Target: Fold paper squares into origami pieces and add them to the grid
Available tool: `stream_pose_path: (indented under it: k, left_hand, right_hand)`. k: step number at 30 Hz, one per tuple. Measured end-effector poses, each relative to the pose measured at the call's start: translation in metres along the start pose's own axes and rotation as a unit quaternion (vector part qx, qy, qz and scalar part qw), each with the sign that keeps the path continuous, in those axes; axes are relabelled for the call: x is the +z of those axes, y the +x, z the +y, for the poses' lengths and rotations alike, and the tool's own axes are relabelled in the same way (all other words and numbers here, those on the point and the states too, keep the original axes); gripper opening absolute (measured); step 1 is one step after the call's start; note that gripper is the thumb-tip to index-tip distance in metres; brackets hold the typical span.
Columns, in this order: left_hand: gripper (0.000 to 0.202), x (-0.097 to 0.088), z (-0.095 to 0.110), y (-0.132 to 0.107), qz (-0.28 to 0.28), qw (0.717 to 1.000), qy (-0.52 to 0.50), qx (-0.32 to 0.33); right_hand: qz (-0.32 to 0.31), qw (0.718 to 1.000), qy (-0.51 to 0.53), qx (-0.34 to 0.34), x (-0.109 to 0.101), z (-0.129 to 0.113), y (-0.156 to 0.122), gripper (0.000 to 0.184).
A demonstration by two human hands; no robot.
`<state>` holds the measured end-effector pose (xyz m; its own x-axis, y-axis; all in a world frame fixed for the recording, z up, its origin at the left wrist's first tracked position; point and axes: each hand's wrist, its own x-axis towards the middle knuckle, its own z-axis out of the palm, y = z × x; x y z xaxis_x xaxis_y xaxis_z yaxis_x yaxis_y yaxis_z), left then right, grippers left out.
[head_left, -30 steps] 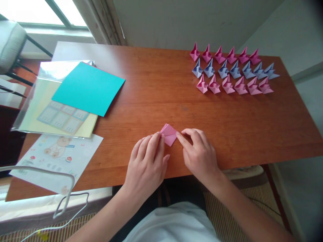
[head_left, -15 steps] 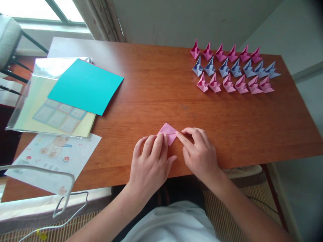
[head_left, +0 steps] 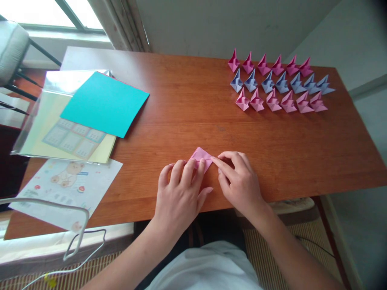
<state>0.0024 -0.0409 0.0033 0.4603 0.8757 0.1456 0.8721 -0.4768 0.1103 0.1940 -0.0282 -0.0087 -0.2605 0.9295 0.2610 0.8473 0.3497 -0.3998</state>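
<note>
A small pink origami paper [head_left: 200, 153], folded into a diamond, lies flat on the table near its front edge. My left hand [head_left: 178, 187] rests over its lower left side, index and middle fingertips pressing on the paper. Its fingers are spread and the thumb sticks out to the side. My right hand [head_left: 240, 177] has its index fingertip on the paper's right corner. The other fingers of that hand are bent, and its thumb stands apart from the index finger. The left fingers hide part of the paper's lower edge.
Rows of folded paper figures, magenta [head_left: 263, 65], blue [head_left: 267, 82] and pink [head_left: 273, 100], stand at the back right of the wooden table [head_left: 181, 112]. Turquoise paper [head_left: 104, 104] lies on a clear packet [head_left: 32, 133]; a bear-print sheet [head_left: 99, 177] and white metal bar [head_left: 45, 202] are left.
My left index finger has shifted slightly right across the paper. The right index fingertip stays around the right corner. The whole view has moved a little.
</note>
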Motion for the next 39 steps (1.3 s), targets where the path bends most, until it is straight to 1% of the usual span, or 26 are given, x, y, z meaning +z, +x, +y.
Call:
stream_pose_path:
  k: [4, 7, 14, 16, 19, 23, 26, 28, 30, 32, 34, 37, 39]
  left_hand:
    - [0.057, 0.001, -0.003, 0.003, 0.006, 1.000, -0.016, 0.002]
    - [0.056, 0.001, -0.005, 0.006, 0.010, 1.000, -0.022, 0.008]
    - [0.048, 0.007, -0.009, 0.006, 0.048, 0.998, -0.028, 0.017]
    - [0.046, 0.008, -0.009, 0.005, 0.056, 0.998, -0.031, 0.015]
    - [0.043, 0.009, -0.010, 0.004, 0.061, 0.997, -0.043, 0.009]
    - [0.040, 0.009, -0.011, 0.005, 0.064, 0.996, -0.055, 0.005]
    - [0.038, 0.009, -0.011, 0.005, 0.066, 0.995, -0.069, 0.002]
    - [0.038, 0.009, -0.012, 0.005, 0.067, 0.994, -0.090, -0.003]
    - [0.038, 0.008, -0.014, 0.005, 0.070, 0.989, -0.126, -0.016]
    - [0.037, 0.006, -0.016, 0.004, 0.075, 0.980, -0.181, -0.035]
    - [0.036, 0.002, -0.018, 0.005, 0.085, 0.963, -0.250, -0.061]
    - [0.030, -0.006, -0.020, 0.008, 0.104, 0.923, -0.355, -0.106]
    - [0.026, -0.012, -0.020, 0.011, 0.097, 0.888, -0.428, -0.137]
  right_hand:
    - [0.017, 0.999, 0.018, 0.022, -0.002, -0.002, 0.003, 0.038]
    - [0.027, 0.998, 0.014, 0.046, -0.001, -0.003, 0.006, 0.033]
    - [0.023, 0.992, -0.004, 0.125, 0.005, -0.012, 0.020, 0.011]
    - [0.016, 0.989, -0.012, 0.145, 0.007, -0.016, 0.024, 0.010]
    - [-0.003, 0.985, -0.034, 0.166, 0.008, -0.021, 0.030, 0.015]
    - [-0.018, 0.984, -0.040, 0.171, 0.008, -0.021, 0.034, 0.021]
    - [-0.001, 0.986, 0.008, 0.167, 0.008, -0.020, 0.034, 0.023]
    - [0.026, 0.983, 0.073, 0.167, 0.009, -0.021, 0.032, 0.021]
    - [0.066, 0.976, 0.128, 0.163, 0.010, -0.025, 0.029, 0.015]
    - [0.103, 0.970, 0.162, 0.146, 0.010, -0.031, 0.025, 0.011]
    - [0.132, 0.966, 0.183, 0.125, 0.011, -0.036, 0.022, 0.008]
    - [0.164, 0.964, 0.191, 0.081, 0.011, -0.042, 0.017, 0.008]
    - [0.179, 0.966, 0.184, 0.036, 0.011, -0.044, 0.014, 0.012]
